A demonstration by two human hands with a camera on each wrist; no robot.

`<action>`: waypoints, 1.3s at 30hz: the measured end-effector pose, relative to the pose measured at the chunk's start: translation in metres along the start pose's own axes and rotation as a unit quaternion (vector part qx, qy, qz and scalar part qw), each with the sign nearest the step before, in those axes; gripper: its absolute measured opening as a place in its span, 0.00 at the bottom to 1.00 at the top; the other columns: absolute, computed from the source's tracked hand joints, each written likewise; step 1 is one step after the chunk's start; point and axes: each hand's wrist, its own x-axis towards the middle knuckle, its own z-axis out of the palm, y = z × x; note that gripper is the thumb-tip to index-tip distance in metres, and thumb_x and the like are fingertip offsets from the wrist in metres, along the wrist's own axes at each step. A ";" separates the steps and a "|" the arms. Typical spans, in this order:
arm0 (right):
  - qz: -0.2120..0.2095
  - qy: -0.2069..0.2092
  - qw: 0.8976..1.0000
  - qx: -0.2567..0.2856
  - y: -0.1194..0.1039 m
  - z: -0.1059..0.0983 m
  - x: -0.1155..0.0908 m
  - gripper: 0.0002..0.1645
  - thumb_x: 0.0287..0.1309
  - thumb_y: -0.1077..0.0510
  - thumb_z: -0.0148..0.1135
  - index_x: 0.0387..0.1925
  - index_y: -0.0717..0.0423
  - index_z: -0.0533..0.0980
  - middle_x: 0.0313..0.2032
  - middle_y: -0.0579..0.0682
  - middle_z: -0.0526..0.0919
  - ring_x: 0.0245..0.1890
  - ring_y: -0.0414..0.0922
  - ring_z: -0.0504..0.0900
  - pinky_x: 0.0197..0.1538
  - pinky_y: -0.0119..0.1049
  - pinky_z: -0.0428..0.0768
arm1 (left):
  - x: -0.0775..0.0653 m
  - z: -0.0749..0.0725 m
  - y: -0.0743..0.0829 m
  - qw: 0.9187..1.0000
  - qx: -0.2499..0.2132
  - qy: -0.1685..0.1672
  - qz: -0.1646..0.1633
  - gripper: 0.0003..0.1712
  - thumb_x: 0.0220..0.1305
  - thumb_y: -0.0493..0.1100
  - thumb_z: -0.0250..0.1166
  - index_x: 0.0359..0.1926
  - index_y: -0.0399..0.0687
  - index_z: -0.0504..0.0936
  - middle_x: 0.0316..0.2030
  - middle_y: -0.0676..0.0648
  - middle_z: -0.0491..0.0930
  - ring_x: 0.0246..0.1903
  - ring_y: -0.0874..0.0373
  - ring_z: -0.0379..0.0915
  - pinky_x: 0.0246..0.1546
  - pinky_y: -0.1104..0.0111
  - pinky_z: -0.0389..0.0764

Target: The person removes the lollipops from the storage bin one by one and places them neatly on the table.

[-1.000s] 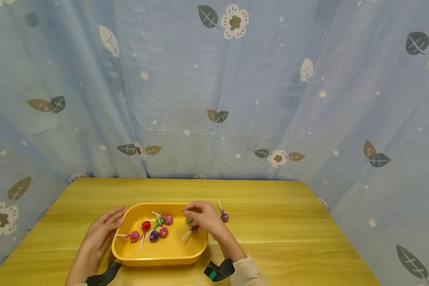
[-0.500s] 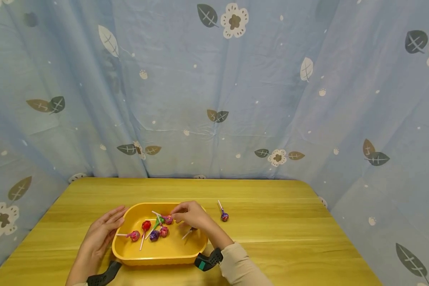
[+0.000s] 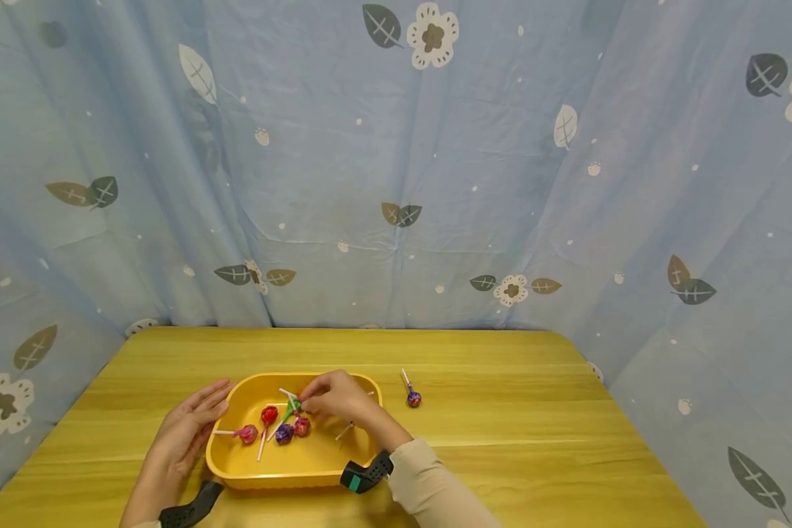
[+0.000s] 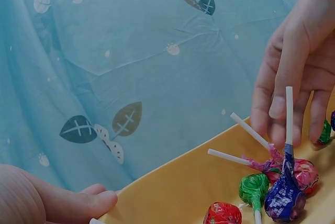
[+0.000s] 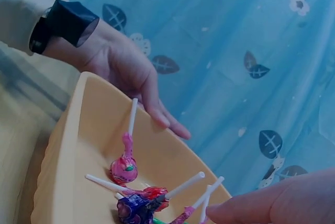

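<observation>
A yellow plastic tray [image 3: 295, 480] holds several wrapped lollipops. My left hand [image 3: 188, 425] rests on its left rim, fingers straight along the outside and thumb tip at the edge in the left wrist view. Inside lie a pink lollipop [image 3: 247, 434], a red lollipop [image 3: 269, 415], a purple lollipop [image 3: 284, 434] and a green lollipop [image 3: 294, 405]. My right hand [image 3: 336, 400] reaches over the tray's far side; its fingers hang loosely beside another pink lollipop [image 4: 306, 174], with thumb and fingers apart in the left wrist view. In the head view this hand hides that lollipop.
One purple lollipop [image 3: 413, 398] lies on the wooden table [image 3: 534, 425] right of the tray. Under the right wrist, a lollipop stick [image 3: 345, 431] shows at the tray's right end. A blue leaf-patterned curtain [image 3: 336, 147] hangs behind the table.
My right hand has moved left, from the tray's right end to the lollipops near its middle. My left hand stays at the left rim. The lollipops lie about where they were.
</observation>
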 end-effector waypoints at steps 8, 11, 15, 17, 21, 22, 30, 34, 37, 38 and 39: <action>0.018 -0.009 1.000 -0.012 -0.002 0.008 0.006 0.03 0.54 0.67 0.69 0.33 0.61 0.83 0.26 0.46 0.82 0.28 0.45 0.83 0.35 0.40 0.85 | 0.000 -0.003 -0.001 0.999 -0.019 -0.019 0.039 0.21 0.69 0.36 0.60 0.58 0.63 0.75 0.42 0.67 0.81 0.45 0.73 0.77 0.52 0.74 0.75; 0.023 -0.005 0.999 -0.028 -0.001 0.010 0.007 0.02 0.54 0.66 0.69 0.31 0.60 0.83 0.26 0.45 0.82 0.27 0.44 0.82 0.33 0.38 0.85 | 0.002 -0.005 -0.003 0.996 -0.029 -0.038 0.072 0.20 0.69 0.33 0.58 0.43 0.70 0.81 0.43 0.65 0.82 0.46 0.71 0.77 0.50 0.74 0.77; 0.024 -0.007 0.999 -0.047 0.000 0.013 0.007 0.03 0.53 0.67 0.70 0.31 0.59 0.84 0.25 0.44 0.80 0.25 0.43 0.81 0.31 0.36 0.84 | 0.003 -0.006 -0.004 0.994 -0.034 -0.050 0.086 0.22 0.70 0.32 0.56 0.44 0.69 0.82 0.44 0.64 0.82 0.46 0.70 0.77 0.49 0.73 0.77; 0.023 -0.011 0.998 -0.055 0.000 0.014 0.006 0.03 0.52 0.68 0.70 0.30 0.59 0.84 0.24 0.43 0.80 0.24 0.43 0.80 0.29 0.34 0.83 | 0.004 -0.006 -0.005 0.995 -0.037 -0.047 0.085 0.21 0.69 0.31 0.57 0.44 0.68 0.82 0.44 0.63 0.82 0.46 0.70 0.77 0.49 0.73 0.77; 0.016 -0.010 0.997 -0.080 0.000 0.017 0.004 0.04 0.49 0.67 0.72 0.29 0.58 0.84 0.23 0.42 0.80 0.23 0.40 0.79 0.27 0.29 0.80 | 0.004 -0.005 -0.005 0.995 -0.034 -0.043 0.084 0.21 0.69 0.31 0.58 0.44 0.68 0.82 0.44 0.63 0.82 0.46 0.70 0.77 0.49 0.73 0.77; 0.015 -0.009 0.996 -0.084 0.000 0.018 0.004 0.04 0.49 0.67 0.72 0.28 0.58 0.84 0.23 0.41 0.81 0.23 0.39 0.79 0.26 0.28 0.79 | 0.004 -0.005 -0.005 0.995 -0.033 -0.041 0.084 0.21 0.69 0.31 0.58 0.44 0.68 0.82 0.44 0.64 0.82 0.46 0.70 0.77 0.49 0.73 0.77; 0.016 0.004 0.995 -0.100 0.004 0.019 0.005 0.03 0.51 0.64 0.72 0.26 0.57 0.84 0.22 0.40 0.80 0.21 0.36 0.75 0.24 0.26 0.76 | 0.005 -0.004 -0.004 0.995 -0.025 -0.037 0.086 0.21 0.69 0.32 0.58 0.43 0.69 0.82 0.44 0.64 0.82 0.46 0.71 0.77 0.48 0.74 0.78; 0.018 0.011 0.995 -0.102 0.005 0.019 0.005 0.03 0.51 0.64 0.73 0.25 0.56 0.84 0.22 0.40 0.80 0.22 0.36 0.74 0.24 0.26 0.75 | 0.004 -0.004 -0.004 0.996 -0.027 -0.037 0.079 0.20 0.69 0.32 0.58 0.44 0.68 0.81 0.44 0.64 0.82 0.46 0.71 0.77 0.49 0.74 0.77; 0.021 0.013 0.994 -0.103 0.005 0.019 0.004 0.03 0.52 0.63 0.72 0.26 0.57 0.84 0.22 0.40 0.80 0.23 0.36 0.76 0.24 0.26 0.75 | 0.003 -0.004 -0.003 0.997 -0.029 -0.030 0.063 0.18 0.69 0.33 0.59 0.45 0.67 0.80 0.43 0.65 0.82 0.46 0.71 0.77 0.49 0.74 0.77; 0.024 0.011 0.995 -0.097 0.005 0.019 0.003 0.03 0.52 0.63 0.72 0.26 0.57 0.84 0.22 0.41 0.80 0.23 0.36 0.77 0.24 0.26 0.76 | 0.003 -0.004 -0.003 0.998 -0.028 -0.026 0.056 0.18 0.69 0.34 0.59 0.47 0.66 0.80 0.43 0.65 0.82 0.46 0.71 0.77 0.49 0.74 0.77; 0.026 0.010 0.995 -0.092 0.005 0.019 0.003 0.03 0.53 0.63 0.71 0.26 0.57 0.84 0.22 0.41 0.81 0.23 0.37 0.78 0.25 0.27 0.77 | 0.002 -0.004 -0.003 0.998 -0.026 -0.023 0.050 0.17 0.69 0.34 0.60 0.48 0.65 0.79 0.43 0.66 0.81 0.45 0.72 0.77 0.49 0.74 0.76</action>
